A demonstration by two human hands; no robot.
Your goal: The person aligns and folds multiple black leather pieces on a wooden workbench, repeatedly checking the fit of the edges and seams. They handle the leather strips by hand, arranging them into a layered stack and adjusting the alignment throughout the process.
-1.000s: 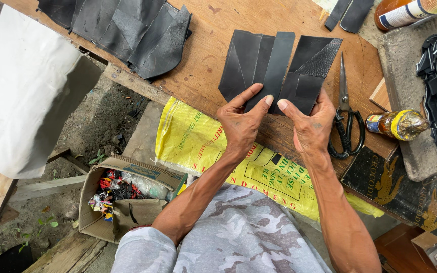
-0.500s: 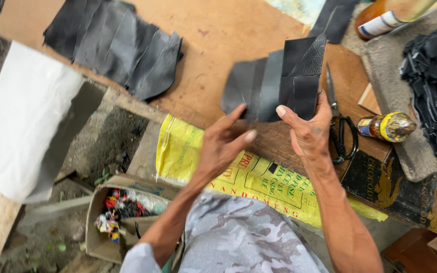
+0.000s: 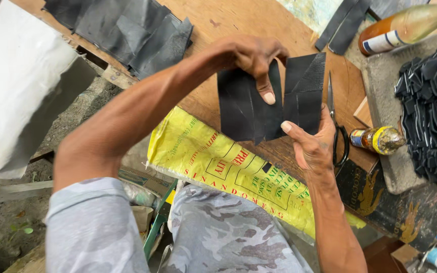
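Here, the wooden surface (image 3: 238,23) fills most of your view, with a yellow printed sack (image 3: 218,167) draped over its near edge and a heap of dark sheets (image 3: 122,28) lying at the far left. A pile of small black cut pieces (image 3: 431,111) sits on a grey slab to the right. You hold the black leather pieces (image 3: 271,103) up above the surface, between both hands. Your left hand (image 3: 251,58) pinches their top edge, thumb pressed on the front; your right hand (image 3: 312,144) grips the lower right corner. Scissors (image 3: 337,131) lie just beside your right hand, near a small yellow-capped bottle (image 3: 378,140).
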